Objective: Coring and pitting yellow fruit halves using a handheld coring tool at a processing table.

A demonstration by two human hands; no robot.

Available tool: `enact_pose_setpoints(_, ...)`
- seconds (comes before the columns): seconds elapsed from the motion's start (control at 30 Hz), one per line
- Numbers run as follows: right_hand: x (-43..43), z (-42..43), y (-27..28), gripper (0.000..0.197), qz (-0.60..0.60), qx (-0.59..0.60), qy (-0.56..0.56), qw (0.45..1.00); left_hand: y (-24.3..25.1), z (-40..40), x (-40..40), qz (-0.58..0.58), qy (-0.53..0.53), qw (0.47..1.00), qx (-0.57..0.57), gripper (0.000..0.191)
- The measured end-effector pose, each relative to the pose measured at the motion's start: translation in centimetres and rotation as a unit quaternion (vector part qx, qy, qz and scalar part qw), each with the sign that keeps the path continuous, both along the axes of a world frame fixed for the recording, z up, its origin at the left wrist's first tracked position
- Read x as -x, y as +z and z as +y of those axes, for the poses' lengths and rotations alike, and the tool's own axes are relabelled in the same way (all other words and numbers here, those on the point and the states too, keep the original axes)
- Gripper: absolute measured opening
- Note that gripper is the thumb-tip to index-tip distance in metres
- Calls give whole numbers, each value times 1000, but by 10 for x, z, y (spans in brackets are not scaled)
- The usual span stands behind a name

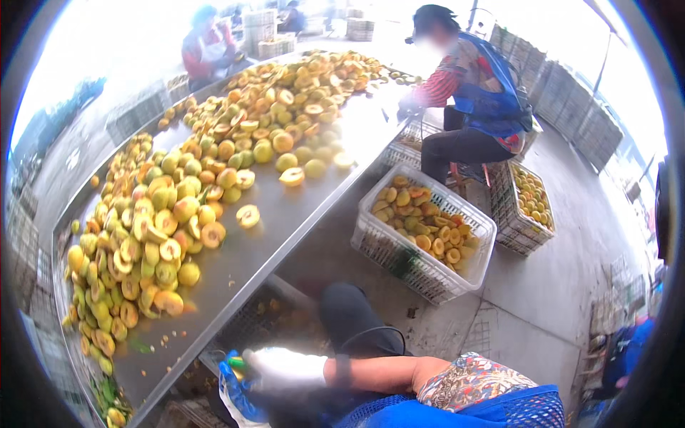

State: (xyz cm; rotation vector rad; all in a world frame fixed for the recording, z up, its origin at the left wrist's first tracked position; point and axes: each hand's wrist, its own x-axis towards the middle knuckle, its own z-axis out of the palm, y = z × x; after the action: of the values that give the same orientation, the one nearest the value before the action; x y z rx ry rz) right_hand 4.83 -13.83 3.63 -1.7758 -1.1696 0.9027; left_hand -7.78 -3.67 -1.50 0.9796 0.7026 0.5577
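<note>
My right hand, in a white glove, is low in the view beside the table's near edge. Its fingers are bent around a small green object, which looks like a tool handle, but blur hides the rest. Just left of the glove is a blue-and-white item; it may be my gloved left hand, though I cannot make out its fingers. Halved and whole yellow-green stone fruit, like peaches or apricots, lie heaped on the metal table. One cut half lies apart from the heap.
A white plastic crate of fruit halves stands on the floor, with another fruit crate behind it. One person sits at the table's right side, another person beyond it. Crate stacks line the far right.
</note>
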Motion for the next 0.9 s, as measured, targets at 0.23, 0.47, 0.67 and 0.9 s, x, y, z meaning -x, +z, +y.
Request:
enact_pose_setpoints(0.23, -11, -4, 19, 38, 120, 29, 12, 992, 10, 1, 0, 49, -59, 992, -102, 39)
enact_pose_setpoints(0.47, -13, 8, -32, 36, 56, 31, -31, 997, 6, -4, 5, 24, -68, 995, -63, 32)
enact_pose_setpoints(0.67, -28, 6, -40, 36, 104, 22, -153, 983, 24, -4, -11, 11, 19, 996, 92, 39)
enact_pose_setpoints(0.9, -10, 3, -30, 33, 210, 18, -143, 967, 25, -3, -14, 103, -18, 994, 19, 49)
